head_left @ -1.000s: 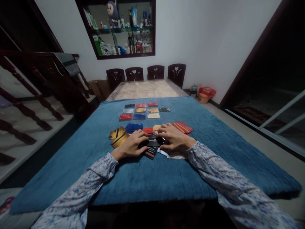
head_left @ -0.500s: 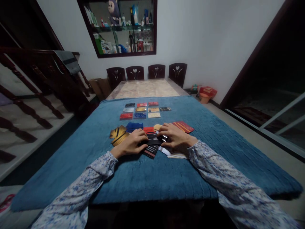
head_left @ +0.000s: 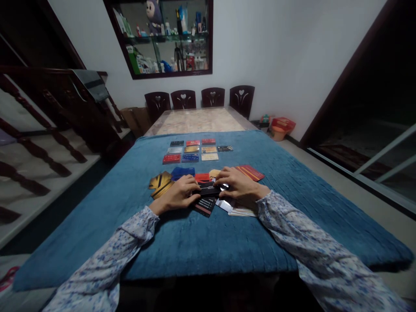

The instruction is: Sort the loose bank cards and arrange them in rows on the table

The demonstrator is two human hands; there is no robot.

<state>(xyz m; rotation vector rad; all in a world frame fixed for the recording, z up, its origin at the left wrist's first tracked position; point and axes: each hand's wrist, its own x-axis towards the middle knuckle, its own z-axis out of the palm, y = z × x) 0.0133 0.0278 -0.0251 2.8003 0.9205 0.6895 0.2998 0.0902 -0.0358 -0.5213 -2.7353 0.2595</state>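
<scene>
Between my two hands is a small stack of black cards (head_left: 208,189) with white print. My left hand (head_left: 182,193) grips its left end with thumb and fingers. At its right end my right hand (head_left: 237,186) closes round it, the fingertips on the top. Another black card (head_left: 205,206) lies partly under the stack, on the near side. White cards (head_left: 225,204) lie partly beneath my right hand. Gold cards (head_left: 161,184) are fanned left of my left hand. Blue cards (head_left: 183,173), red cards (head_left: 202,177) and maroon striped cards (head_left: 249,172) lie just beyond my hands.
Farther back, small stacks of cards (head_left: 190,157) stand in rows on the blue cloth (head_left: 182,247). Beyond the cloth shows the bare stone tabletop (head_left: 198,120). Dark chairs (head_left: 212,96) line the far end. A stair railing (head_left: 45,125) is at the left.
The black cards between my hands look more closely squared, and my left hand has shifted very slightly left. The other cards lie as before.
</scene>
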